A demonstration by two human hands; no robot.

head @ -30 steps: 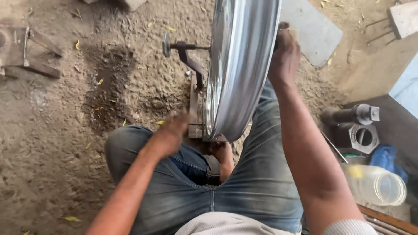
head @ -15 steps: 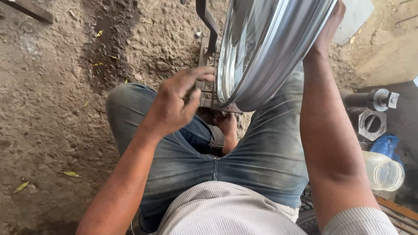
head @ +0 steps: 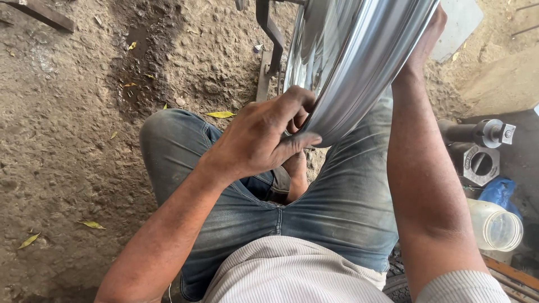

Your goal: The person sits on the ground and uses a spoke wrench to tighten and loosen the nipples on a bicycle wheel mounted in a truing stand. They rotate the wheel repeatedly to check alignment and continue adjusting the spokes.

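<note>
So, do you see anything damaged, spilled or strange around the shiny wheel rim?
Nothing looks damaged. The chrome rim appears smooth, gripped by the left hand at its lower edge and the right hand higher up. One dark patch on the dirt ground resembles a stain, and the clear plastic jar lies on its side.

— Count of items in view?
— One polished metal wheel rim (head: 359, 62), mounted on one dark metal stand (head: 270, 39). Two hands: left hand (head: 261, 137), right hand (head: 429, 33).
— Right-hand side?
— One clear plastic jar (head: 497, 224), one blue bag (head: 499, 191), one hexagonal metal fitting (head: 477, 163), one cylindrical tool (head: 477, 133).
— Ground litter?
— Roughly six yellow leaves (head: 220, 114); smaller ones may be indistinct.
</note>
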